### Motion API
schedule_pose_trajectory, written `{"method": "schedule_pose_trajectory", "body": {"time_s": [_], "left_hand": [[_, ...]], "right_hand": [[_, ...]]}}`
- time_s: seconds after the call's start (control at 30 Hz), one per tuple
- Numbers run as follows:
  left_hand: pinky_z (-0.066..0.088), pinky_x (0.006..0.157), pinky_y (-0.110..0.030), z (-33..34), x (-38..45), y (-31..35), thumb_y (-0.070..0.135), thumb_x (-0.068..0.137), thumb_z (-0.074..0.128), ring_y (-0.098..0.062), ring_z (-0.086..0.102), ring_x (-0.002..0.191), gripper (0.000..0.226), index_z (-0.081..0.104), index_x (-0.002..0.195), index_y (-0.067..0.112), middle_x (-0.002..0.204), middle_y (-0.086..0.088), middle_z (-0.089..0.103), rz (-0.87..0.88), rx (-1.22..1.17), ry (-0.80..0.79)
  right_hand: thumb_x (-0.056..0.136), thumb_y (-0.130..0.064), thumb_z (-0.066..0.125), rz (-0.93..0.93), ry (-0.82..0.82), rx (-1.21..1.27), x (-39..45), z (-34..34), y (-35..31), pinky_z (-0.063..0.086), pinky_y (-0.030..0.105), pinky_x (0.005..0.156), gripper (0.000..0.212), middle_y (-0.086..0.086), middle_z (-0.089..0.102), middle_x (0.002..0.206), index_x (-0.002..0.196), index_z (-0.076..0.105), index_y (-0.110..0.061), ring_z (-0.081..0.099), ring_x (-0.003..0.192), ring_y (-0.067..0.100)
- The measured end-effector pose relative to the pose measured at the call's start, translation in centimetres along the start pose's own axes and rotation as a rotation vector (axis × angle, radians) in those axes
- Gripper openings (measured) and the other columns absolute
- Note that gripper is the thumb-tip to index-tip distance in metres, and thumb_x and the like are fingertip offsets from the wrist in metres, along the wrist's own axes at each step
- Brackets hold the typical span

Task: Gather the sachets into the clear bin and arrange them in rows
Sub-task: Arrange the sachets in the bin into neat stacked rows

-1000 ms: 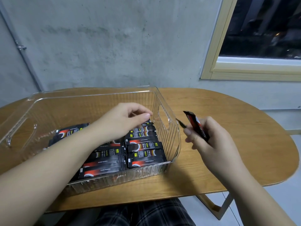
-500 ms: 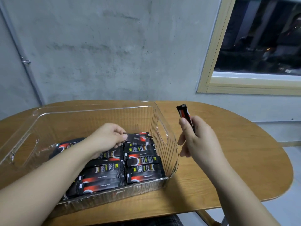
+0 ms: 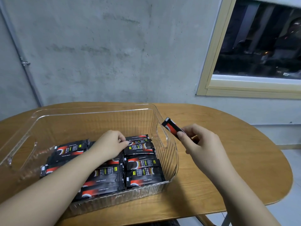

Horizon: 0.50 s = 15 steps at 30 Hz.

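Observation:
A clear ribbed bin (image 3: 169,162) stands on the wooden table. Several black-and-red sachets (image 3: 143,174) lie flat in rows across its near half. My left hand (image 3: 109,145) is inside the bin, fingertips curled and pinching the edge of a sachet in the far right row. My right hand (image 3: 201,144) is just outside the bin's right wall, pinching one black-and-red sachet (image 3: 171,128) whose free end points up and left over the rim.
The oval wooden table (image 3: 236,160) has bare surface to the right of the bin. The bin's far half holds nothing. A grey concrete wall stands behind the table, with a framed window (image 3: 254,46) at upper right.
The right hand has tilted its sachet from upright to slanting left toward the bin's rim. The left hand has slid right to the edge of the far right row. The camera has tilted up slightly.

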State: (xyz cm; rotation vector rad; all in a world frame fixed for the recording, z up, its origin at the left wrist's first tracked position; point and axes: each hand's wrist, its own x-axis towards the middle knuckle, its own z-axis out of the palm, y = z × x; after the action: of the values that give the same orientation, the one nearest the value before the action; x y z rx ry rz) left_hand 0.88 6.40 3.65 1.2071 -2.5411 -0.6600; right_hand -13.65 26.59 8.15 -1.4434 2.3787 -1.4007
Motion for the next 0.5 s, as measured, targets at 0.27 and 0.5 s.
{"method": "schedule_pose_trajectory", "body": {"time_s": [0.27, 0.5], "left_hand": [[0.049, 0.072, -0.027, -4.1, -3.7, 4.8, 0.031, 0.088, 0.060, 0.000, 0.057, 0.070, 0.013, 0.064, 0.096, 0.040, 0.083, 0.009, 0.068, 0.406, -0.386, -0.127], [0.043, 0.062, -0.028, -3.4, -1.3, 1.5, 0.015, 0.093, 0.056, -0.017, 0.052, 0.060, 0.015, 0.066, 0.090, 0.026, 0.068, 0.003, 0.064, 0.074, -0.501, 0.068]], "right_hand": [[0.076, -0.035, 0.075, -0.101, -0.090, 0.030, 1.2, 1.9, -1.5, 0.039, 0.013, 0.056, 0.011, -0.017, 0.062, 0.065, 0.080, 0.068, -0.027, 0.055, 0.067, -0.006], [0.086, -0.036, 0.062, -0.130, 0.010, 0.094, 1.0, 2.4, -1.7, 0.041, 0.006, 0.061, 0.006, -0.025, 0.061, 0.081, 0.089, 0.058, -0.039, 0.055, 0.076, -0.006]]}}
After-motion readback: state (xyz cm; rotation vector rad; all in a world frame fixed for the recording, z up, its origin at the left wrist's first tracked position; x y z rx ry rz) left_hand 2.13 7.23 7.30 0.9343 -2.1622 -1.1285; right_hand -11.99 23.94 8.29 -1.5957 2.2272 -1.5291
